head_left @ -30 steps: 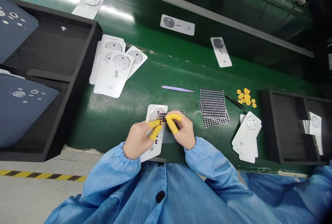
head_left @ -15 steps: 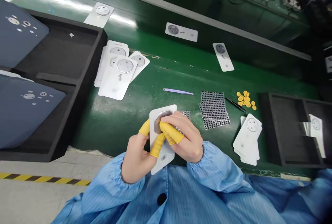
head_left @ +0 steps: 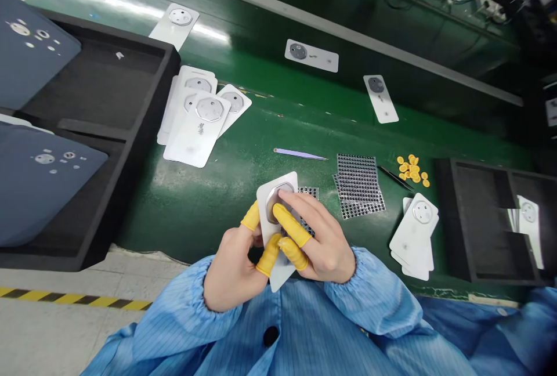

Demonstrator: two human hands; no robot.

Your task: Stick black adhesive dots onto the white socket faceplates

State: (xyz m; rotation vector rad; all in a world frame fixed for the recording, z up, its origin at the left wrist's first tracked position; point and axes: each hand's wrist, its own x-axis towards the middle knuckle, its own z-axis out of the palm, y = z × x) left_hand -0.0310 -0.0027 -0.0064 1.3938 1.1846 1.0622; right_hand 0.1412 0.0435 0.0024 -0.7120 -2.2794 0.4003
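In the head view, the white panel [head_left: 270,230] tilts, nearer the body than the purple tweezers [head_left: 300,154]. The left hand [head_left: 230,277] has its fingers pinching the edge; the right hand [head_left: 328,251] has fingers touching the round plate [head_left: 272,205], gripping or not, one cannot tell. The panel looks light, stiff and slippery; its edges seem best to hold. Right of the tweezers lie dotted sheets [head_left: 357,181]; left, stacked panels [head_left: 194,138]. The right hand blocks some of the panel.

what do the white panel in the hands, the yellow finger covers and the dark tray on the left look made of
White panel: probably glass or plastic; thin, smooth and pale with rounded corners. Yellow finger covers: likely latex or similar rubber; matte, wrinkled, close-fitting. Dark tray: perhaps dense foam or plastic; the thick, matte black walls leave that open.
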